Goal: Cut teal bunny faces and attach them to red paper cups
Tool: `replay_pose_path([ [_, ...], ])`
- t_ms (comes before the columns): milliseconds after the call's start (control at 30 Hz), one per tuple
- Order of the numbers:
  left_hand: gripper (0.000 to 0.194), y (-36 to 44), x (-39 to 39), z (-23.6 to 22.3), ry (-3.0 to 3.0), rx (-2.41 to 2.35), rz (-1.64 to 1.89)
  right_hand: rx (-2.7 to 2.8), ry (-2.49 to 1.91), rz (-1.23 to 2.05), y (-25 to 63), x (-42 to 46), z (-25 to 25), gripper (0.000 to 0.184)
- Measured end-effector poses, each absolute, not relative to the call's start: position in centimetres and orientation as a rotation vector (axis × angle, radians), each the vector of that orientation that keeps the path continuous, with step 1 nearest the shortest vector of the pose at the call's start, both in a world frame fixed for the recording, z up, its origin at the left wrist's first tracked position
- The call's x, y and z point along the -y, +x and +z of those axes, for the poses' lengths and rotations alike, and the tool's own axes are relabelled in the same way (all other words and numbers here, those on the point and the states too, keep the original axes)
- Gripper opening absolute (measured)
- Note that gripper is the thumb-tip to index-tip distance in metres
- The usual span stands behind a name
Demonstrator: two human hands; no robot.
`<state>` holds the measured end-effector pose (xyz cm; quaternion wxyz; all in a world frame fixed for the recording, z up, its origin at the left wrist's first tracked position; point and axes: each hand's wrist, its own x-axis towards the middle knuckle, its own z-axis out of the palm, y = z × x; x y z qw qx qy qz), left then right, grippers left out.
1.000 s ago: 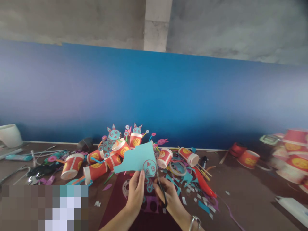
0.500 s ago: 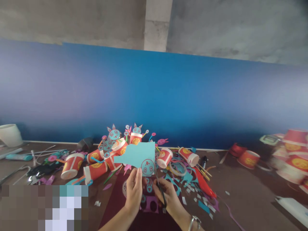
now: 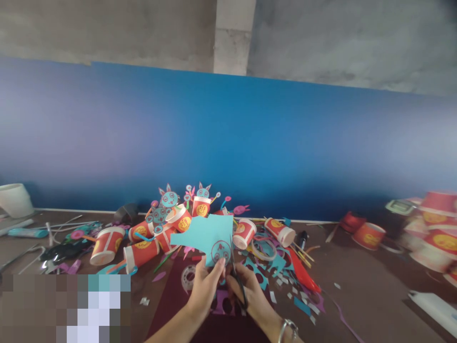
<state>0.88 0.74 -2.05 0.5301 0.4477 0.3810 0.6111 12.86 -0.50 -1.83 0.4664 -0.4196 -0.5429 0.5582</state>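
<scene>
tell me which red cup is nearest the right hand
The tilted red cup, just right of the blue sheet; every other red cup appears farther from the right hand.

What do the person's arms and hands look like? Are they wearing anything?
The left hand has no glove, and its wrist is bare. The right hand has no glove either, but a shiny, silver-coloured bracelet goes round its wrist. No sleeves show. Small marks are too blurry to tell.

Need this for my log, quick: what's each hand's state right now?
Left hand: closed, pinching the blue paper.
Right hand: closed, holding the scissors.
</scene>
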Motion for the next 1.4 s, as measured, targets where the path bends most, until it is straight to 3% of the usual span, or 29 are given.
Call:
replay_pose_path([
  [300, 0.033, 1.0, -0.8, -2.4, 0.983, -0.898, 1.459, 1.251, -1.04, 1.377, 12.8, 0.9, -1.4, 0.045],
  [567, 0.036, 1.0, -0.7, -1.9, 0.916, -0.927, 1.443, 1.199, -0.985, 1.428, 13.0, 0.9, -1.4, 0.068],
  [1400, 0.038, 0.8, -1.1, -1.8, 0.807, -0.921, 1.489, 1.302, -0.973, 1.388, 13.2, 0.0, -2.9, 0.063],
])
